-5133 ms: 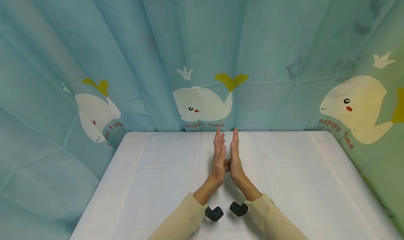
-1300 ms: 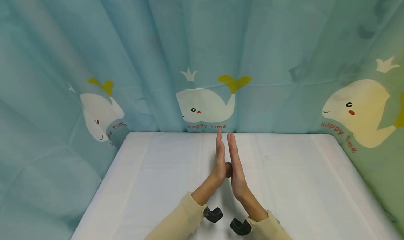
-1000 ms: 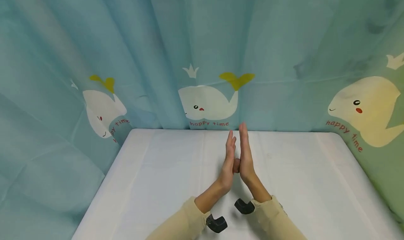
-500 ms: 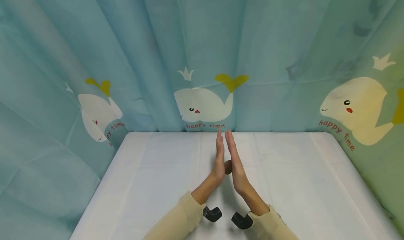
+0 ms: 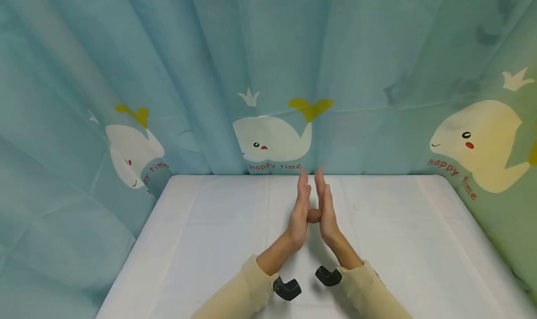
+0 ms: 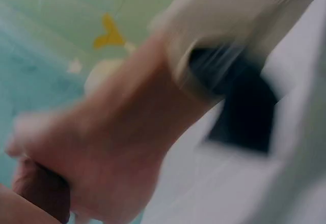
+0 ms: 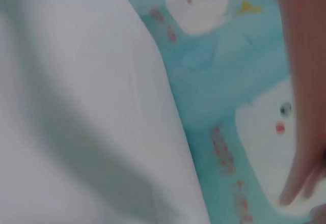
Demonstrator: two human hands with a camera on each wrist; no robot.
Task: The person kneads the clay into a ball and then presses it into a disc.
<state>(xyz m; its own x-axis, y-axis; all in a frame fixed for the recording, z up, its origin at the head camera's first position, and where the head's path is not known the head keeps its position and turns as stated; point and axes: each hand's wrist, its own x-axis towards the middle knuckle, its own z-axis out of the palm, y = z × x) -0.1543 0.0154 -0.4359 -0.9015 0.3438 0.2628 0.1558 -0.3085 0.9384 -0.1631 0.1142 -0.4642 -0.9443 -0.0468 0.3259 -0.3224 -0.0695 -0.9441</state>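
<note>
In the head view a small brown, clay-like lump (image 5: 314, 216) with a rounded outline sits between two facing palms, above the table. My left hand (image 5: 299, 221) presses it from the left, fingers straight and pointing away from me. From the other side my right hand (image 5: 328, 216) presses too, its fingers also straight. The fingertips of both hands stand a little apart. The left wrist view is blurred, with the darker side of the lump (image 6: 48, 191) against the right palm (image 6: 112, 168). At the right edge of the right wrist view, only part of a hand (image 7: 305, 81) shows.
Beneath the hands is a table with a white cover (image 5: 226, 225). A blue-green curtain (image 5: 361, 67) printed with white whales hangs behind it and along both sides. Black camera mounts stick out from the left cuff (image 5: 287, 289) and the right cuff (image 5: 328, 276).
The palms slide back and forth against each other over the earlier frames with the lump between them. Since half a second ago the right hand has moved forward, away from me.
</note>
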